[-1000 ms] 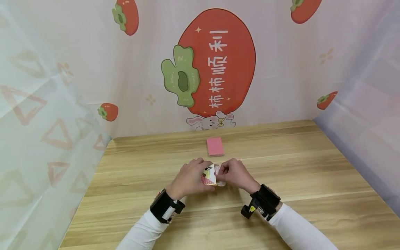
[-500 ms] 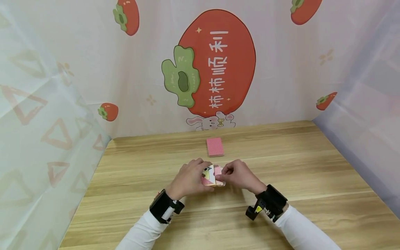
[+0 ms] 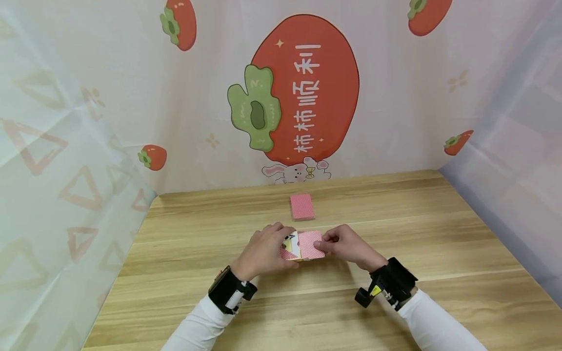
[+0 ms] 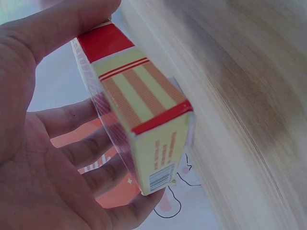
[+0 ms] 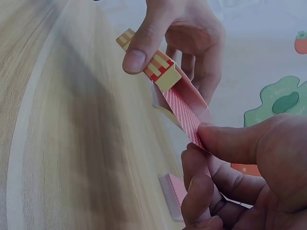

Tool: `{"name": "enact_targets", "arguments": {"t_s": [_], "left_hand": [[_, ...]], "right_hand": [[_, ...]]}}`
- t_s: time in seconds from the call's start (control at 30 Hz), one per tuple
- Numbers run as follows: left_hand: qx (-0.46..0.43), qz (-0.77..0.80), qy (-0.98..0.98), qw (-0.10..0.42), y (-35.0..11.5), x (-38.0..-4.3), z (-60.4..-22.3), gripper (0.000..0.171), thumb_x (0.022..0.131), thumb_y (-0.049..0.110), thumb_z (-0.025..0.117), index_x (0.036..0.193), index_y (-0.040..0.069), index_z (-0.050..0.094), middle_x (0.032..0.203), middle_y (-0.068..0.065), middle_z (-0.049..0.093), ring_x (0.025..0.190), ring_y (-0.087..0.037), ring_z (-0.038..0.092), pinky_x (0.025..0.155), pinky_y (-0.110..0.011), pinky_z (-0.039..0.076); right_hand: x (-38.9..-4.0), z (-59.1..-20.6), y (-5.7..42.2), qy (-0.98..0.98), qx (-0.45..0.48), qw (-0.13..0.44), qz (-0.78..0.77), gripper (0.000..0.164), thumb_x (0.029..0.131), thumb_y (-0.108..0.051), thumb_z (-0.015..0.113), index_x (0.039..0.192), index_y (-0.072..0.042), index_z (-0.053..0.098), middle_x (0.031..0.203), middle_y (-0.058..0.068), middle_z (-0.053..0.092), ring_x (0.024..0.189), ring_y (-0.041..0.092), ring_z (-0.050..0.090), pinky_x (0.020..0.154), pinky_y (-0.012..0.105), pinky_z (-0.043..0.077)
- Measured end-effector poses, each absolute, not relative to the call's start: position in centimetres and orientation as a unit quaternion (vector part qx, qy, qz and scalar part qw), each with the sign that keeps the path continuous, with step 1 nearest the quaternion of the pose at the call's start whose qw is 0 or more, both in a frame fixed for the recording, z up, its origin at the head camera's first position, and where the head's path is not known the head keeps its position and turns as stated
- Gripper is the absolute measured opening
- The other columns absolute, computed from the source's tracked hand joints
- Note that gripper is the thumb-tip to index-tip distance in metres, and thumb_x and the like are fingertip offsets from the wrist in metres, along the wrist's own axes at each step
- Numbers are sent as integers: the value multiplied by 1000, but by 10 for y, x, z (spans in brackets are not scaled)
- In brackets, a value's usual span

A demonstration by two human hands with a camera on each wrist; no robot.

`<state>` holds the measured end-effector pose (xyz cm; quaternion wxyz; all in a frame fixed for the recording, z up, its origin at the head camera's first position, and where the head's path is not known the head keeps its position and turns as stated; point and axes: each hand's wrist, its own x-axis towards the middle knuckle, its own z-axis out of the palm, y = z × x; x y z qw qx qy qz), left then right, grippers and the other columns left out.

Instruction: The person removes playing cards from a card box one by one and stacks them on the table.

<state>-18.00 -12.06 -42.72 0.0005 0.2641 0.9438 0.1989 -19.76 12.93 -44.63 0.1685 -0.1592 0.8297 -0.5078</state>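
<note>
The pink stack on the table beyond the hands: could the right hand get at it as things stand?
Likely not yet: the right hand pinches the pink card or cards jutting from the box. Once free, nothing visible blocks the stack.

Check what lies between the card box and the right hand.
A red-patterned playing card, perhaps several, juts from the card box, pinched by the right hand; the head and right wrist views show it.

Surface [image 3: 184,234] is a light wood-look top, yellowish tan with darker grain streaks running mostly side to side, taking up most of the lower half of the head view. A squared-up stack of pink patterned cards [image 3: 302,207] lies flat on it, slightly below and right of frame centre.
</note>
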Motion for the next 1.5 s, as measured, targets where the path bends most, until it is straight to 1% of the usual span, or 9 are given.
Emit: {"name": "enact_targets", "arguments": {"t_s": [0.17,0.27,0.33,0.43,0.53,0.7,0.83,1.13,1.5], "left_hand": [[263,188,946,2,-120,-181,-427,75,70,42,92,131,10,65,112,-3,63,99,-20,58,81,-43,47],[262,184,947,4,-120,-180,-427,74,70,42,93,131,10,65,111,-3,63,98,-20,57,80,-42,46],[264,181,947,4,-120,-179,-427,74,70,42,93,131,10,65,110,-3,63,97,-20,57,79,-42,46],[265,182,947,6,-119,-178,-426,74,70,41,93,130,9,65,109,-3,63,96,-20,57,78,-41,45],[264,182,947,7,-118,-178,-426,73,70,41,93,130,10,65,109,-2,63,96,-20,57,78,-41,45],[265,166,950,8,-116,-177,-426,73,71,43,92,131,10,65,112,-3,63,100,-22,59,81,-44,46],[270,156,950,13,-114,-176,-425,75,72,44,91,133,10,64,116,-4,63,106,-24,59,86,-48,47],[268,149,951,23,-112,-174,-427,76,73,46,90,135,10,63,119,-5,63,109,-26,59,88,-52,48],[278,152,948,12,-112,-173,-427,75,71,45,91,133,12,63,115,-1,62,104,-21,59,83,-46,47]], "right_hand": [[-198,-448,135,836,-150,160,-504,21,96,-22,71,84,-4,73,78,3,64,72,17,52,62,27,40],[-195,-446,137,850,-137,124,-493,21,92,-24,76,96,-3,72,85,4,65,76,20,57,66,30,45],[-193,-444,136,864,-143,88,-475,29,88,-24,80,106,-3,69,93,6,65,82,23,59,70,33,47],[-188,-437,132,883,-193,29,-426,44,81,-19,86,117,-4,66,109,8,65,97,28,60,81,41,50],[-183,-430,127,893,-271,-12,-360,52,75,-18,91,119,-6,65,122,9,61,115,32,57,92,48,50],[-178,-424,117,894,-356,-18,-270,53,71,-23,95,114,-12,67,134,11,58,127,31,52,101,53,44],[-178,-425,112,891,-392,-12,-230,47,72,-21,94,110,-14,68,132,10,60,125,30,54,102,55,42],[-181,-427,112,891,-407,-30,-198,40,76,-19,91,109,-15,70,123,6,65,115,25,61,98,49,47],[-179,-426,115,890,-414,-30,-187,37,75,-17,91,106,-13,71,115,2,67,109,21,61,93,41,51]]}}
